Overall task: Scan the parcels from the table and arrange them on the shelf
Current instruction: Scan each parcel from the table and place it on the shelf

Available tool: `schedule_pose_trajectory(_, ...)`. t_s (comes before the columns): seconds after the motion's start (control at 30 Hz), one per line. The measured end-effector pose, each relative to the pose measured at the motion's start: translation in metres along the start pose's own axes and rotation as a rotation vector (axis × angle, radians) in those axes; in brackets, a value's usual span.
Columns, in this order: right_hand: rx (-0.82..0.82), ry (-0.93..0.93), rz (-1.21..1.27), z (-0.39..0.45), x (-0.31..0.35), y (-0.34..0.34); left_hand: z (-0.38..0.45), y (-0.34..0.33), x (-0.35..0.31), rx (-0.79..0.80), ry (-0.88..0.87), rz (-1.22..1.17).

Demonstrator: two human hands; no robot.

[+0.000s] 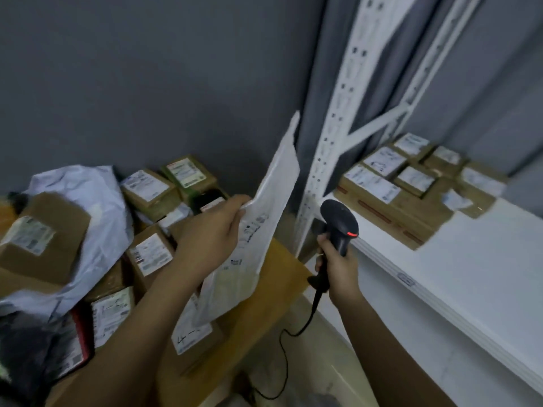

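The left hand [210,230] pinches the thin, floppy white plastic mailer [258,218] by its edge, likely light and slippery, while the right hand [338,262] grips the black handheld scanner [340,227].

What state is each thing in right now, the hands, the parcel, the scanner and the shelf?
Left hand: grips flat white mailer parcel, raised, tilted.
Right hand: grips black handheld scanner, red light on.
White metal shelf: brown cardboard boxes at its back.
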State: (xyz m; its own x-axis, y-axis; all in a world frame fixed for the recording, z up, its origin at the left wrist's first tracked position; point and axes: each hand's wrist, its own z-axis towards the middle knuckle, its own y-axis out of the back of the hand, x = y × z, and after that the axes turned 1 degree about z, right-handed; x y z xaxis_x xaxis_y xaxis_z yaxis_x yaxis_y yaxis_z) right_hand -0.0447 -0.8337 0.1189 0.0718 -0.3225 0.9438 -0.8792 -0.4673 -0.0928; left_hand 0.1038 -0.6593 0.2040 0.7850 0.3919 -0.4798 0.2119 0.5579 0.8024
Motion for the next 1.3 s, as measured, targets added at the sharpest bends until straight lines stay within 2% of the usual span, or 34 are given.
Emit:
schedule_pose_trajectory(0.2,-0.149,0.124,0.189,-0.022,0.038,0.093,0.043,-0.042,-0.108,0.178,-0.293,-0.072)
schedule_pose_trajectory(0.4,-0.33,0.172,0.241,-0.066,0.061,0.232,0.044,-0.079,-0.26,0.327,-0.525,-0.25)
schedule_pose_trajectory(0.73,-0.631,0.232,0.287,-0.136,0.084,0.441,0.028,-0.184,-0.487,0.458,-0.701,-0.564)
schedule_pose_trajectory(0.87,-0.787,0.261,0.351,-0.162,0.089,0.497,0.029,-0.227,-0.567,0.543,-0.623,-0.768)
schedule_pose_trajectory(1.03,-0.92,0.237,0.37,-0.178,0.088,0.551,0.043,-0.303,-0.636,0.619,-0.339,-0.98)
schedule_pose_trajectory(1.13,-0.962,0.187,0.327,-0.175,0.092,0.576,0.05,-0.359,-0.658,0.655,-0.172,-0.929)
schedule_pose_trajectory(1.3,-0.989,0.089,0.303,-0.149,0.089,0.604,0.047,-0.443,-0.657,0.819,-0.023,-0.778)
